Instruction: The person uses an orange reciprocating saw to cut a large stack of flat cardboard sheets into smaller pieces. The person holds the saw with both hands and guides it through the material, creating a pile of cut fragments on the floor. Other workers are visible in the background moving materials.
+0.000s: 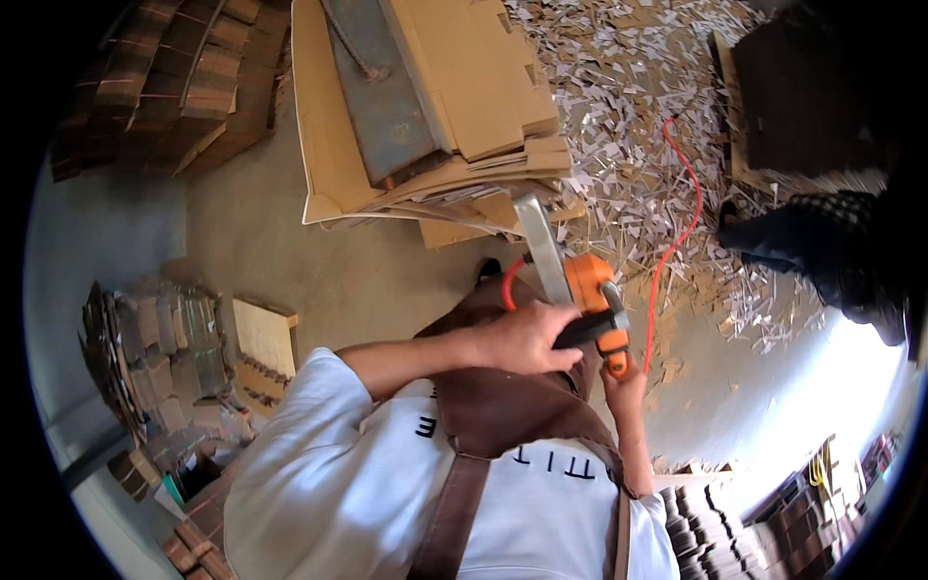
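Observation:
In front of my apron I hold an orange power tool (587,278), shaped like a small chainsaw, with a flat silver bar (543,246). My left hand (527,338) is closed round its black front handle (583,330). Behind it, my right hand (623,375) grips the orange rear handle (613,353), its fingers partly hidden. The bar's tip points away from me, close to the near edge of a stack of brown cardboard sheets (483,77). On that stack lies a grey steel block (391,106) with a rope (353,43) on it.
A red hose (694,208) trails across the floor on the right, among white and brown scraps (628,106). Bundled cardboard (184,77) stands at far left, more piles (164,338) at left. Another person's leg (802,237) shows at right, below a dark stack (802,97).

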`<act>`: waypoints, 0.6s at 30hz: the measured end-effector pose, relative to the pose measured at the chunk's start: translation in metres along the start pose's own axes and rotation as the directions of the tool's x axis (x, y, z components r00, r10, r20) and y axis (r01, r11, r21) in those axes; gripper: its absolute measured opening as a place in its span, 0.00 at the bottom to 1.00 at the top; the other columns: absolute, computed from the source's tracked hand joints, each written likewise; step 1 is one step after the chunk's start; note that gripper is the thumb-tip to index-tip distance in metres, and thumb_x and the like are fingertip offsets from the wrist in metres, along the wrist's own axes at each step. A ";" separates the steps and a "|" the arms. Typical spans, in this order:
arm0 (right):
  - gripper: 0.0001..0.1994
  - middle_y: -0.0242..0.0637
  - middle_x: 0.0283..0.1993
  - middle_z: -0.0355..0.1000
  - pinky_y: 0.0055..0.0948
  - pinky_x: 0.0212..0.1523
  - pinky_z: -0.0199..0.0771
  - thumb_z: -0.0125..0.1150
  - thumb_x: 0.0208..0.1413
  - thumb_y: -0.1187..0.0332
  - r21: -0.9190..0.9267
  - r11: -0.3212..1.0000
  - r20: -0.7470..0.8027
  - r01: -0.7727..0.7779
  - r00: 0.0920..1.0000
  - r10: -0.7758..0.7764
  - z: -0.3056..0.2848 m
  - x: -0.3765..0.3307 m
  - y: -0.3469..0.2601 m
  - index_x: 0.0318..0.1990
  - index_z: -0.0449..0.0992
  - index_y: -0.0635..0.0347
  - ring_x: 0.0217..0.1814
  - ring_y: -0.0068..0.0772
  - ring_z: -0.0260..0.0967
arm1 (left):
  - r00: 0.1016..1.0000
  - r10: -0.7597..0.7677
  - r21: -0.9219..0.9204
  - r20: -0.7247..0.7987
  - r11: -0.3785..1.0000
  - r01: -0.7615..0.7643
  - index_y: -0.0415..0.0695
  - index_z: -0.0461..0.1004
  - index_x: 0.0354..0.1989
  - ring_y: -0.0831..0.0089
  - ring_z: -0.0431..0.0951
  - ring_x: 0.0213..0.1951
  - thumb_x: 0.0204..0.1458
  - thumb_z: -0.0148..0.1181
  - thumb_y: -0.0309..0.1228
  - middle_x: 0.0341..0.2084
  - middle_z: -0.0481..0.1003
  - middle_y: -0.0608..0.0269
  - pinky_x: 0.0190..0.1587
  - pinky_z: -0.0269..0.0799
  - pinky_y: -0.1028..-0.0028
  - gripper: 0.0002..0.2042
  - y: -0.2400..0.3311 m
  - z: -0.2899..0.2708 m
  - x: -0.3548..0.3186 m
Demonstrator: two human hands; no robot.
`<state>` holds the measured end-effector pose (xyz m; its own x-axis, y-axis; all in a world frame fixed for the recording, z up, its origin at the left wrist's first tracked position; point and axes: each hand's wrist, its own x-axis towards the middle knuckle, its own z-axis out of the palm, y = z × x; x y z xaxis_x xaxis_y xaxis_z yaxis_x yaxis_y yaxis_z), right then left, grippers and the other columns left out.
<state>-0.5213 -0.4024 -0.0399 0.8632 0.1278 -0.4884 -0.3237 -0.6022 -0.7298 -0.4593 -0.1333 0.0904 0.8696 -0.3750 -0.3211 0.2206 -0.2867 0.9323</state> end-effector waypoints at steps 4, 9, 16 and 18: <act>0.12 0.51 0.26 0.73 0.40 0.32 0.71 0.64 0.43 0.68 -0.057 0.998 0.000 -0.008 1.000 0.008 0.058 -0.015 -0.041 0.36 0.74 0.61 0.33 0.54 0.73 | 1.000 -0.017 0.101 -0.002 0.995 0.017 0.35 0.69 0.36 0.58 0.76 0.29 0.47 0.62 0.33 0.24 0.72 0.47 0.34 0.69 0.66 0.15 -0.005 -0.048 -0.042; 0.12 0.52 0.26 0.72 0.46 0.32 0.69 0.62 0.43 0.66 -0.099 0.995 0.018 0.015 1.000 -0.013 0.115 -0.013 -0.050 0.35 0.72 0.61 0.32 0.57 0.71 | 0.991 -0.131 0.128 -0.023 0.983 0.133 0.35 0.69 0.35 0.67 0.73 0.26 0.48 0.61 0.33 0.22 0.72 0.53 0.32 0.69 0.69 0.14 -0.025 -0.081 -0.067; 0.13 0.52 0.26 0.72 0.48 0.33 0.69 0.62 0.43 0.65 -0.133 0.991 0.087 -0.014 0.996 0.026 0.137 -0.015 -0.044 0.35 0.72 0.61 0.33 0.58 0.71 | 0.982 -0.187 0.111 -0.029 0.976 0.189 0.34 0.70 0.38 0.75 0.72 0.25 0.49 0.60 0.32 0.22 0.73 0.59 0.30 0.69 0.72 0.14 -0.044 -0.086 -0.072; 0.12 0.54 0.26 0.72 0.42 0.31 0.70 0.61 0.45 0.66 -0.103 0.995 0.050 0.020 0.999 -0.015 0.141 -0.009 -0.042 0.34 0.73 0.65 0.34 0.58 0.71 | 0.978 -0.207 0.074 -0.014 0.975 0.207 0.34 0.70 0.38 0.74 0.72 0.25 0.49 0.60 0.32 0.22 0.73 0.59 0.30 0.68 0.73 0.14 -0.039 -0.086 -0.072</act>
<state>-0.5702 -0.2675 -0.0720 0.8477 0.1758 -0.5005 -0.2648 -0.6772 -0.6865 -0.4930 -0.0196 0.0921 0.8110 -0.2956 -0.5049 0.3632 -0.4222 0.8306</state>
